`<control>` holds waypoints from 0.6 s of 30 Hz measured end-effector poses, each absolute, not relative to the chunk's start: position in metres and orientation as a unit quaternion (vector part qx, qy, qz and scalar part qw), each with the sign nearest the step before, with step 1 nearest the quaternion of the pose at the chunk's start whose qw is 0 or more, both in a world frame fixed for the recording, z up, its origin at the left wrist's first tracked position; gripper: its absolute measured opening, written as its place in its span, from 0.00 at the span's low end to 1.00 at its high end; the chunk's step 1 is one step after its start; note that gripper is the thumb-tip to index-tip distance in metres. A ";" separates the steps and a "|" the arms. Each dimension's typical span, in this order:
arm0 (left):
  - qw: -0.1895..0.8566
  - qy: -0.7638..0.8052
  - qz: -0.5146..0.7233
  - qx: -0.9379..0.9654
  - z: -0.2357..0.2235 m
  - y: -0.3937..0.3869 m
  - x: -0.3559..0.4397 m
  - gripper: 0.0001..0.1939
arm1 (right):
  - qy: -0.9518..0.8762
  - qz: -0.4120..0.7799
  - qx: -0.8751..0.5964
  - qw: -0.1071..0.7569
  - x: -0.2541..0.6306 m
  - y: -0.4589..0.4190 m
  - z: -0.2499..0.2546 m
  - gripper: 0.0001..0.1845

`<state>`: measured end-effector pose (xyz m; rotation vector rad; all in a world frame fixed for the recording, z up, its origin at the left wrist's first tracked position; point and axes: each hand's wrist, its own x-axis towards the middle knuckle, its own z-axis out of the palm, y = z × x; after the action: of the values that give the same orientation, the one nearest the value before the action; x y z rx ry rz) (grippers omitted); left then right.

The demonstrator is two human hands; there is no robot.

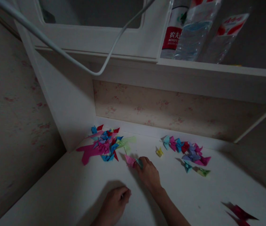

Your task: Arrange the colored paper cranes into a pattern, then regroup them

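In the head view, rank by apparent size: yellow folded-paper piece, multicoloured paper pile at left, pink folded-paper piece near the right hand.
Largest: multicoloured paper pile
Middle: pink folded-paper piece
Smallest: yellow folded-paper piece

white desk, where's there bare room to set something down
The white desk is bare left of the left hand, below the paper pile, and between the right forearm and the dark red paper. Crowded: back left, in that pile, and back right, around the paper row.

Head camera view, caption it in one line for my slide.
Right hand pinching a teal origami piece beside a pink origami piece, left hand curled nearby, at a white desk.
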<state>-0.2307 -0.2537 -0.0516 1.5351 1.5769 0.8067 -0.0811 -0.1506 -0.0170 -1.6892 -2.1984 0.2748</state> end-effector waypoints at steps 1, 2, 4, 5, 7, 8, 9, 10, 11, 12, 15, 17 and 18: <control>0.391 0.620 0.318 0.601 -0.052 -0.254 -0.230 0.20 | -0.770 0.111 -0.601 0.184 -0.078 -0.155 -0.017 0.15; 0.400 0.620 0.320 0.595 -0.053 -0.254 -0.230 0.20 | -0.762 0.125 -0.605 0.193 -0.075 -0.159 -0.016 0.16; 0.429 0.621 0.328 0.568 -0.055 -0.254 -0.230 0.21 | -0.747 0.158 -0.610 0.213 -0.069 -0.166 -0.016 0.17; 0.445 0.622 0.337 0.548 -0.057 -0.253 -0.230 0.22 | -0.739 0.177 -0.610 0.224 -0.067 -0.170 -0.016 0.17; 0.474 0.623 0.368 0.502 -0.059 -0.252 -0.229 0.25 | -0.728 0.220 -0.601 0.247 -0.063 -0.179 -0.016 0.19; 0.486 0.622 0.385 0.478 -0.059 -0.251 -0.229 0.28 | -0.725 0.243 -0.591 0.258 -0.062 -0.184 -0.018 0.19; 0.496 0.619 0.403 0.457 -0.059 -0.250 -0.229 0.31 | -0.722 0.266 -0.580 0.268 -0.062 -0.189 -0.019 0.19; 0.504 0.613 0.420 0.441 -0.059 -0.250 -0.229 0.33 | -0.721 0.286 -0.568 0.276 -0.062 -0.195 -0.021 0.19; 0.510 0.604 0.434 0.433 -0.058 -0.249 -0.229 0.33 | -0.718 0.303 -0.559 0.282 -0.062 -0.200 -0.022 0.19; 0.512 0.596 0.444 0.430 -0.058 -0.249 -0.229 0.33 | -0.716 0.317 -0.553 0.286 -0.063 -0.204 -0.024 0.19; 0.505 0.588 0.459 0.433 -0.057 -0.247 -0.228 0.33 | -0.707 0.342 -0.542 0.299 -0.064 -0.215 -0.027 0.19; 0.506 0.594 0.453 0.430 -0.056 -0.246 -0.227 0.35 | -0.706 0.358 -0.527 0.308 -0.063 -0.219 -0.026 0.18; 0.511 0.595 0.447 0.432 -0.055 -0.245 -0.226 0.34 | -0.707 0.367 -0.516 0.313 -0.063 -0.220 -0.026 0.17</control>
<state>-0.2261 -0.2453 -0.0545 1.0392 1.4311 1.0750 -0.0630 -0.2201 -0.0255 -1.3617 -1.8649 0.9691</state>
